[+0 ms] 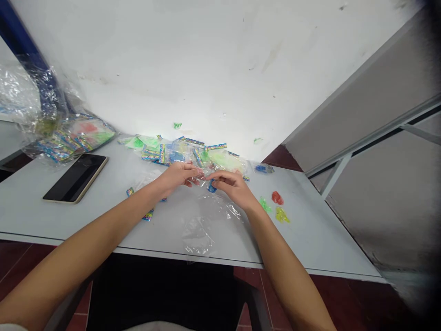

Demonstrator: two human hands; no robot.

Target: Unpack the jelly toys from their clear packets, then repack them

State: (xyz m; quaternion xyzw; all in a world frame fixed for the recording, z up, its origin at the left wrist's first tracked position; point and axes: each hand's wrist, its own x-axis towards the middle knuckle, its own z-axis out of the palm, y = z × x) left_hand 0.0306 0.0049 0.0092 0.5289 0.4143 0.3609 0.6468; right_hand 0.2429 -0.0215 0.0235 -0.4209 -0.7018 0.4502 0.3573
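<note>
White wall (220, 69) stands beyond both hands, pale table (310, 248) beneath them. My left hand (182, 177) has thumb and fingers pinched on clear film (203, 182); my right hand (232, 186) is curled, its thumb and fingers gripping a small blue piece (212, 185). That piece sits between the two hands, right at the right fingertips, so the right is nearer; the left is just across from it, slightly farther from me. Its long axis I can't read (my fingers cover too much). Which way the film's mouth faces, I can't tell either. Toward me from the hands, clear plastic (198, 236) reaches the near edge. Just past the fingertips: a heap of packets (179, 151) with printed strips. Right of my right hand, near each other: green piece (265, 204), red piece (277, 198), yellow piece (281, 214). Phone (76, 179) well left of my left hand.
</note>
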